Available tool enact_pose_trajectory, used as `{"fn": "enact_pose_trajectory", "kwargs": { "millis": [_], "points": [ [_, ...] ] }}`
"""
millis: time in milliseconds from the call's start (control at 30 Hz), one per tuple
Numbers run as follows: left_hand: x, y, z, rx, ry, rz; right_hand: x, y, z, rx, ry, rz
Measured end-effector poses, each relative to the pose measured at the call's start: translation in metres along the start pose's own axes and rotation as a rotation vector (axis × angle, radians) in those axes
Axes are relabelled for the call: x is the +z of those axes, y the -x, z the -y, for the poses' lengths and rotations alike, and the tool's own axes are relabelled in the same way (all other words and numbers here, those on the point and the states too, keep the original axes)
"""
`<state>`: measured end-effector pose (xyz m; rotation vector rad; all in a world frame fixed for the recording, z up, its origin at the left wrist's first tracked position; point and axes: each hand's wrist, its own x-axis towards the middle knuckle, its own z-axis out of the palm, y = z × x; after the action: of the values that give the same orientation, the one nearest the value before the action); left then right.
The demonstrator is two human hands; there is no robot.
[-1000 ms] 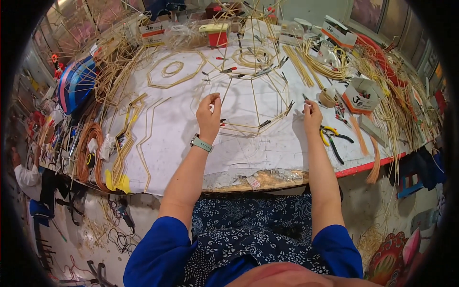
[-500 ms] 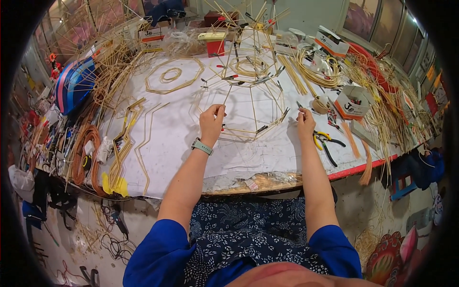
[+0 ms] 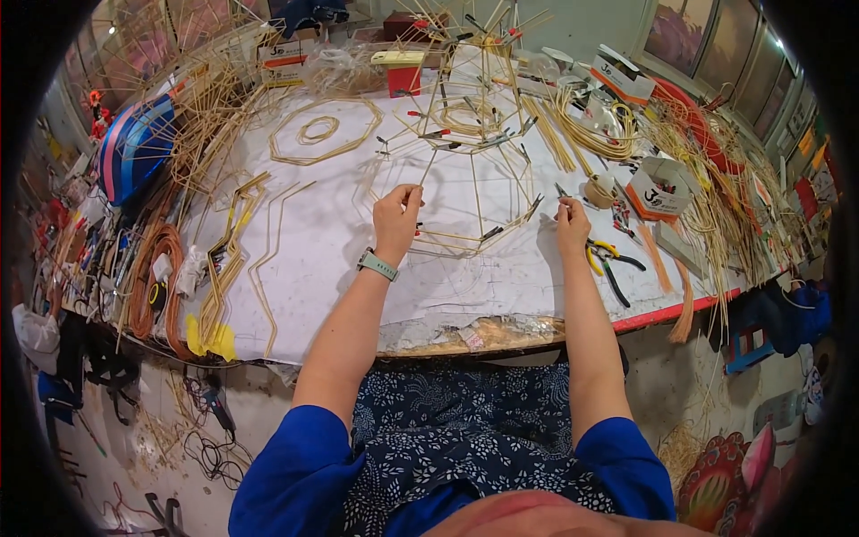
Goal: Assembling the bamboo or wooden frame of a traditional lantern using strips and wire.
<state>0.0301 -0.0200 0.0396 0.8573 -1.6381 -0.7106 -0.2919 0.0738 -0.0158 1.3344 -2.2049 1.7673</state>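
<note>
A faceted open frame of thin bamboo strips (image 3: 477,183) stands on the table in front of me, its joints pinched by several small black and red clips (image 3: 491,234). My left hand (image 3: 396,221) is closed at the frame's left side, thumb and fingers pinching one of its slanting strips. To the right of the frame, my right hand (image 3: 573,226) is closed on a small dark clip (image 3: 561,191), whose narrow tip points up past the fingers. This hand is apart from the frame. Yellow-and-black pliers (image 3: 612,267) lie just beside the right wrist.
White paper (image 3: 309,210) covers the table. Bent strips (image 3: 267,268) and an octagonal ring (image 3: 327,134) lie left. A red container (image 3: 404,80) stands behind. At right are an open box of clips (image 3: 658,190), coiled strips (image 3: 595,130) and a red table edge (image 3: 680,309).
The view has shifted slightly. Both hands keep nearly the same places and grips, while the frame's near edge sits a little higher in the picture.
</note>
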Motion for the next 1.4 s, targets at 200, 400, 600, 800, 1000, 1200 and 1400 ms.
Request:
{"fn": "enact_pose_trajectory", "kwargs": {
  "millis": [200, 400, 600, 800, 1000, 1200, 1400],
  "points": [
    [-0.006, 0.001, -0.017, 0.223, -0.057, -0.24, 0.004, -0.001, 0.002, -0.033, 0.022, -0.011],
    [-0.028, 0.061, -0.164, 0.001, 0.86, 1.057, -0.003, -0.002, -0.015, -0.067, 0.119, -0.062],
    [-0.064, 0.11, -0.242, 0.145, 1.666, 1.503, 0.004, -0.004, -0.002, -0.04, 0.159, -0.015],
    [-0.087, 0.102, -0.226, 0.443, 1.54, 1.557, 0.011, -0.006, -0.012, -0.11, 0.238, -0.042],
    [-0.077, 0.07, -0.192, 0.519, 1.441, 1.479, 0.009, 0.004, -0.002, -0.228, 0.327, -0.055],
    [-0.033, 0.025, -0.124, -0.082, 0.563, 0.711, 0.007, 0.002, 0.008, -0.177, 0.303, -0.059],
    [0.029, 0.005, -0.061, 0.009, 0.34, 0.224, -0.001, -0.001, 0.01, -0.239, 0.375, -0.133]
  ]
}}
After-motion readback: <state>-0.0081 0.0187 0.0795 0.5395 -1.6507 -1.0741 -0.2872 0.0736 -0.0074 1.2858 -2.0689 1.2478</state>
